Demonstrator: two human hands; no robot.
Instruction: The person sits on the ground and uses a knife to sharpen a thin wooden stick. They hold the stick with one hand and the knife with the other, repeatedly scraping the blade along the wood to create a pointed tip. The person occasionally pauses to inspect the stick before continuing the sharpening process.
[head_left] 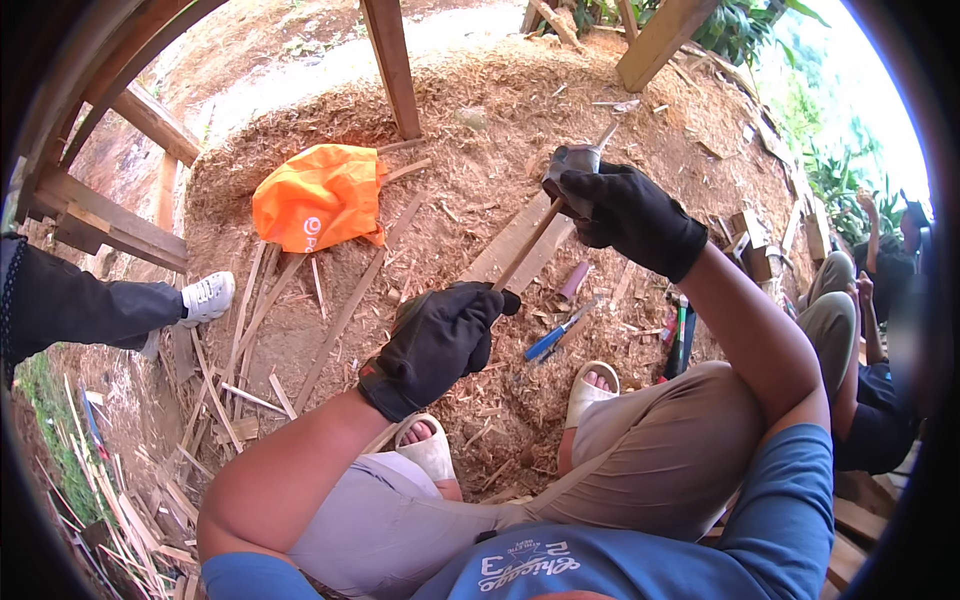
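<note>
Stick [527, 247] sits in my curled left hand [435, 345]; farther forward, my right hand [637, 215] grips a grey piece [574, 163] against it.

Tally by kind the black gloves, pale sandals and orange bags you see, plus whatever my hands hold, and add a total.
Black gloves: 2
Pale sandals: 2
Orange bag: 1
Thin stick held in the left hand: 1
Grey item held in the right hand: 1
Total: 7
</note>
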